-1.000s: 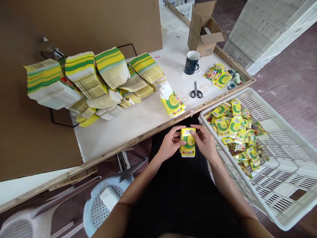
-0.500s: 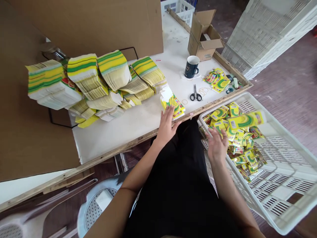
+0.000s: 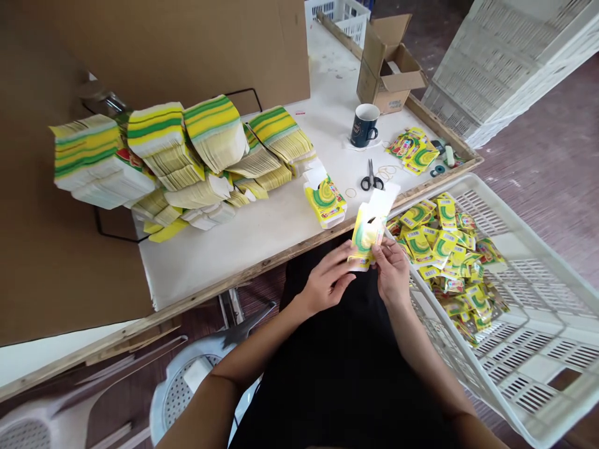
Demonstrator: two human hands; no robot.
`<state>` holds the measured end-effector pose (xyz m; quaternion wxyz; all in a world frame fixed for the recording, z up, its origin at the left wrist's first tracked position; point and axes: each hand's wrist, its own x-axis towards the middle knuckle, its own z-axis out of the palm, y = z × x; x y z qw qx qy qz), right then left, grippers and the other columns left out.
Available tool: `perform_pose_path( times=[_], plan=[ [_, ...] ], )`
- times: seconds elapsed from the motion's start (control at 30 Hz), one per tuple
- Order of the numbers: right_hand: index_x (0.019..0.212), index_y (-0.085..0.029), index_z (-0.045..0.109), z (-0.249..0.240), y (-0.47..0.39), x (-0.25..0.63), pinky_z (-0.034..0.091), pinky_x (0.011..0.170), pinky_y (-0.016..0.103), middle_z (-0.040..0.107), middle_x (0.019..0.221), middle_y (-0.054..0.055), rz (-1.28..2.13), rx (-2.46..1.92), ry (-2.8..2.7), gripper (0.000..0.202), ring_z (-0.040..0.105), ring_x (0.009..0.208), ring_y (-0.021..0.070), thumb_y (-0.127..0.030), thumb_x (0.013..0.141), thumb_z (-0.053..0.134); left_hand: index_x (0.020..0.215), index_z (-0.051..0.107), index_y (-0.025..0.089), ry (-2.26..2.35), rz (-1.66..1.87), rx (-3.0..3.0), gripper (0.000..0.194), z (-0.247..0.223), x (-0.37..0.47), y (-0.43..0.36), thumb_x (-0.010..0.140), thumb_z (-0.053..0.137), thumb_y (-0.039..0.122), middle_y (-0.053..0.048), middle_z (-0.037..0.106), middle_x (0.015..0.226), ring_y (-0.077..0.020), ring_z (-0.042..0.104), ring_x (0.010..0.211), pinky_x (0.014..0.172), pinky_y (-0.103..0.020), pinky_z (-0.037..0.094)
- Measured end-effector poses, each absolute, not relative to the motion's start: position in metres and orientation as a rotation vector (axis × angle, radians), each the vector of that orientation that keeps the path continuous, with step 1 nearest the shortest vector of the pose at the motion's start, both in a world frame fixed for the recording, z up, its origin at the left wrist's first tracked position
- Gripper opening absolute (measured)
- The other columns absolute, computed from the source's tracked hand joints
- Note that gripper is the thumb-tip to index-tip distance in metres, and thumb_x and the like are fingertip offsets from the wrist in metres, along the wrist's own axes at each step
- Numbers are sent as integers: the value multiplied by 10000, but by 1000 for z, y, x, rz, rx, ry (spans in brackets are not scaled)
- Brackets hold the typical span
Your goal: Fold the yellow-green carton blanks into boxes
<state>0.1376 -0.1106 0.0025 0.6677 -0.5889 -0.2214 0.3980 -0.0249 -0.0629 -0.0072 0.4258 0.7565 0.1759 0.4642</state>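
Observation:
My right hand [image 3: 393,268] pinches a small yellow and green carton [image 3: 364,240] between thumb and fingers, over my lap in front of the table edge. A white flap stands up from the carton's far end. My left hand [image 3: 330,277] is at the carton's lower left side, its fingertips touching the edge and its thumb apart. Another such carton [image 3: 325,199] lies on the table near the front edge, white flap raised. Many small filled cartons and packets [image 3: 444,243] lie heaped in the white plastic crate [image 3: 528,249] at my right.
Stacks of flat cartons [image 3: 215,140] fill the table's left part before a cardboard sheet [image 3: 187,50]. Scissors [image 3: 372,178], a dark mug [image 3: 364,128], yellow packets [image 3: 412,149] and an open cardboard box [image 3: 390,75] are farther right. A wooden strip [image 3: 262,268] edges the table.
The carton in mid-air over the crate has dropped out of sight among the heap. My hands have come together, the right now holding a carton. The left has moved off the table.

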Motion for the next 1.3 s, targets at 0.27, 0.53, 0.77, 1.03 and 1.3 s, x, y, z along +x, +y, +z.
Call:
perform_pose_path(
  times=[0.27, 0.53, 0.77, 1.03, 1.3],
  plan=[
    [987, -247, 609, 1, -127, 119, 498, 549, 275, 723, 742, -8, 1111, -1289, -558, 440, 620, 589, 151, -534, 737, 829, 1334, 650, 209, 437, 741, 1056, 659, 1, -18, -46, 834, 709, 634, -170, 611, 1461, -374, 571, 1370, 1119, -518, 492],
    [958, -249, 715, 7, -126, 118, 596, 872, 388, 779, 971, 46, 1095, -1258, -661, 391, 734, 915, 226, -542, 734, 846, 1176, 700, 164, 438, 685, 908, 575, 3, -20, -53, 800, 765, 595, -178, 706, 1312, -351, 651, 1260, 1027, -466, 539],
    [820, -231, 645, 0, -127, 113, 591, 669, 346, 728, 751, 17, 1018, -1355, -701, 405, 689, 685, 201, -581, 737, 831, 1110, 665, 178, 749, 801, 1063, 554, -12, -12, -55, 821, 704, 649, -86, 773, 1095, -266, 723, 1042, 943, -426, 571],
    [1072, -241, 614, -3, -129, 119, 551, 686, 316, 725, 935, 40, 794, -1471, -867, 359, 682, 806, 195, -499, 860, 748, 1285, 383, 235, 819, 940, 1100, 693, -4, -10, -64, 791, 815, 457, -86, 739, 1080, -229, 747, 979, 867, -362, 584],
    [1222, -264, 630, 7, -131, 134, 539, 677, 328, 602, 1407, 100, 698, -1463, -1188, 328, 663, 891, 186, -360, 913, 686, 1342, 335, 259, 725, 798, 1162, 627, 5, -26, -62, 883, 733, 413, -104, 722, 1154, -242, 745, 1016, 880, -388, 596]
  ],
)
